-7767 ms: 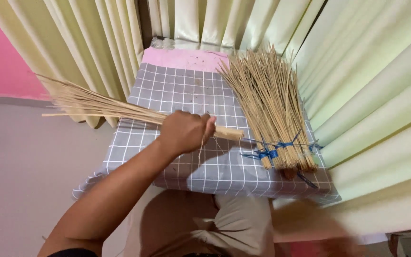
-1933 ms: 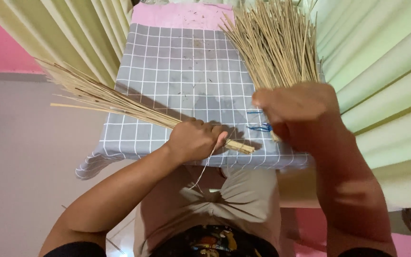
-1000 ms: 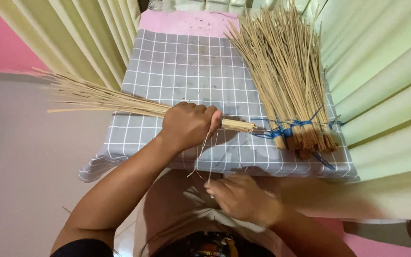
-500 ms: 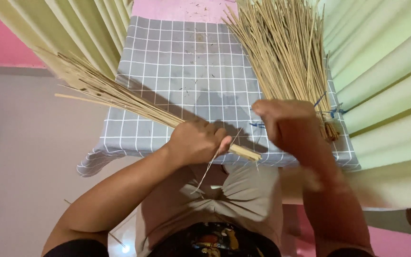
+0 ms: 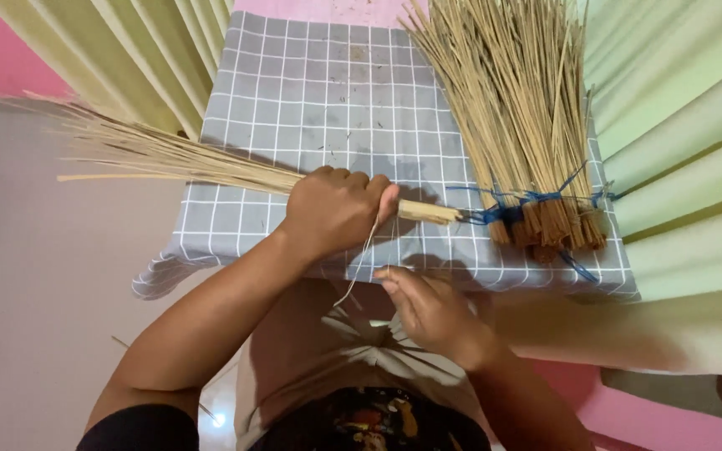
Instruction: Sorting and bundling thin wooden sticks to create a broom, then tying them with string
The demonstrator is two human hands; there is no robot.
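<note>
My left hand [image 5: 336, 209] is closed around a thin bundle of pale broom sticks [image 5: 177, 163] that lies across the front of the grey checked cloth [image 5: 327, 92], its butt end poking out to the right of my fist. A thin pale string [image 5: 361, 263] hangs from that bundle down to my right hand [image 5: 432, 313], which pinches it just below the table's front edge. A large bundle of sticks [image 5: 520, 108] tied with blue cord [image 5: 536, 200] lies on the right of the cloth, fanning away from me.
Pale green curtains [image 5: 678, 125] hang close on the right and behind the table at upper left. A pink wall [image 5: 2, 46] shows at far left, with bare floor [image 5: 43, 317] below. My lap [image 5: 336, 367] is under the table's front edge.
My right hand has come down from the tied end of the large bundle to below the table edge, drawing the string. The small bundle has levelled out in my left hand.
</note>
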